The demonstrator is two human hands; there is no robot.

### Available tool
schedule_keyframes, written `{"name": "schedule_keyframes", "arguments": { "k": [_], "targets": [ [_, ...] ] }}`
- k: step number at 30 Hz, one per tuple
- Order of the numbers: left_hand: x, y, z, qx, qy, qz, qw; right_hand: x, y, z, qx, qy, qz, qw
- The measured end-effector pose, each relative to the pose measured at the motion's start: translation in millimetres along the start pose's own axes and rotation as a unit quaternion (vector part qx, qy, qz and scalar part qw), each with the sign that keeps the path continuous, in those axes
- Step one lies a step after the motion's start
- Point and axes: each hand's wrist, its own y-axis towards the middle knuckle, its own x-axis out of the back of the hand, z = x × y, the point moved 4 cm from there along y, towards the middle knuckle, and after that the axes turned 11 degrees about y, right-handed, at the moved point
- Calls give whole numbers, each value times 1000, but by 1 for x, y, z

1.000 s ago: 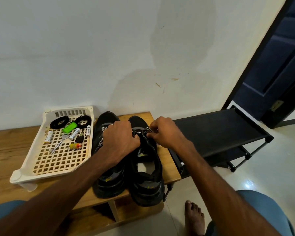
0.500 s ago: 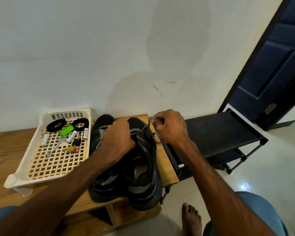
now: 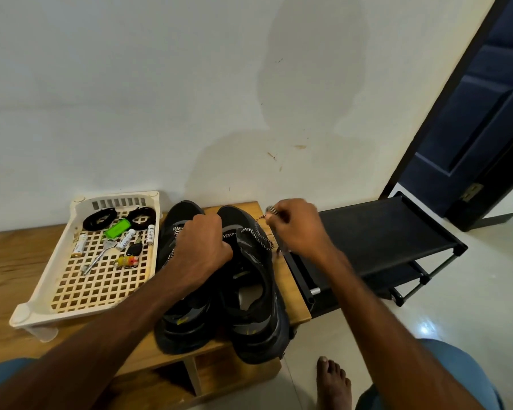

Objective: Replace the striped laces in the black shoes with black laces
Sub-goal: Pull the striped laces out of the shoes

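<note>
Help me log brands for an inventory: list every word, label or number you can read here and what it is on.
No text here is legible.
On the batteries in the white tray: printed wrappers, too blurred to read.
On the black shoes: small yellow marks near the heels, too small to read.
On the green tag: no lettering visible.

A single wide-angle view comes from a camera worn on the person's head. It faces forward and steeply down along both forearms. It sits close above a wooden bench (image 3: pixel 12 261) set against a white wall (image 3: pixel 160 113). The left hand (image 3: pixel 202 244) and right hand (image 3: pixel 296 229) fall mid-frame, a bare foot (image 3: pixel 333 383) at the bottom edge, a dark door (image 3: pixel 486 113) far right.
</note>
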Motion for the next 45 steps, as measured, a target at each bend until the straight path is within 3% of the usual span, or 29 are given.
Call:
{"name": "schedule_keyframes", "arguments": {
  "k": [5, 14, 25, 31, 34, 36, 39, 42, 45],
  "targets": [
    [-3, 1, -1, -6, 14, -12, 1000, -36, -1, 6, 14, -72, 61, 995],
    [-12, 6, -3, -22, 41, -18, 999, -36, -5, 11, 24, -80, 149, 985],
    [-13, 5, -4, -42, 77, 25, 996, -41, -4, 8, -16, -105, 90, 990],
    [-9, 3, -10, -34, 124, 49, 991, -13, 5, 7, 13, -68, 11, 998],
    [-10, 4, -9, -32, 130, 57, 989, 24, 7, 5, 53, 3, -143, 988],
    [-10, 4, -9, -28, 129, 59, 989, 48, 4, 2, 65, 73, -266, 959],
    [-9, 4, -8, -23, 117, 64, 991, 52, 3, -7, 18, 178, -328, 928],
    [-7, 2, -8, -18, 117, 63, 991, 29, 5, -6, -11, 214, -243, 946],
    [-6, -1, -6, -16, 112, 58, 992, 3, 4, -2, 5, 130, -100, 986]
  ]
}}
